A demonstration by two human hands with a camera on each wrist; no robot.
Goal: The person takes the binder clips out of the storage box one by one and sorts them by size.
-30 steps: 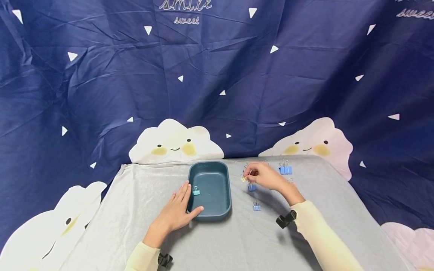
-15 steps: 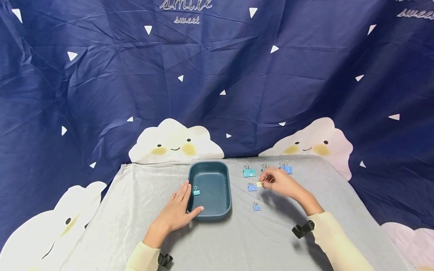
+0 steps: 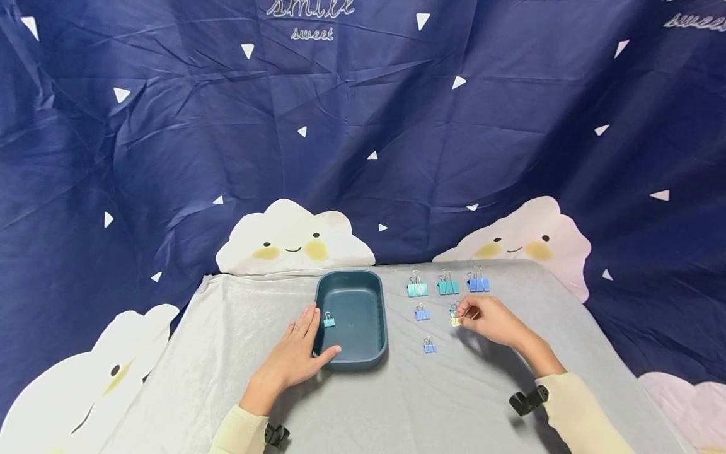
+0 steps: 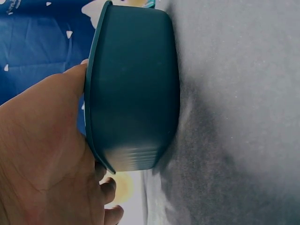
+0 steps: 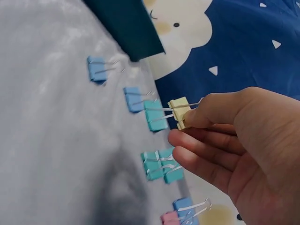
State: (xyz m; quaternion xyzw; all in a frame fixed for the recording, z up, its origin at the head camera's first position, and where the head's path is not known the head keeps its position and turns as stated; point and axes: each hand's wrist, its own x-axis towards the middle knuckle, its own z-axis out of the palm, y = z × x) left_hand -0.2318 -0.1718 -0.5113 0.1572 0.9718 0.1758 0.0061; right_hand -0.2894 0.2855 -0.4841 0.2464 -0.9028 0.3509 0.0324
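Note:
Between thumb and fingers, my right hand [image 3: 493, 320] pinches a small yellow binder clip [image 5: 180, 112], lifted above the grey cloth. In the head view this yellow clip overlaps a small green clip behind it. Spread along the near left corner of a dark teal bin [image 3: 379, 315], my left hand [image 3: 295, 347] rests with straight fingers on the rim and the thumb over the front edge. A light teal binder clip [image 3: 329, 321] lies inside the bin, near the left fingers. A small pink clip [image 5: 170, 218] shows in the right wrist view; my right hand hides it in the head view.
Along the back stand a light teal clip [image 3: 417, 289], a green clip [image 3: 449, 287] and a large blue clip [image 3: 479, 284]. Closer in are a blue clip [image 3: 422, 314] and another small blue clip [image 3: 430, 347]. A navy curtain [image 3: 363, 176] hangs behind the table.
My right hand has carried the yellow clip rightward and slightly nearer to me, uncovering the back row of clips in the head view. My left hand and the bin have stayed put.

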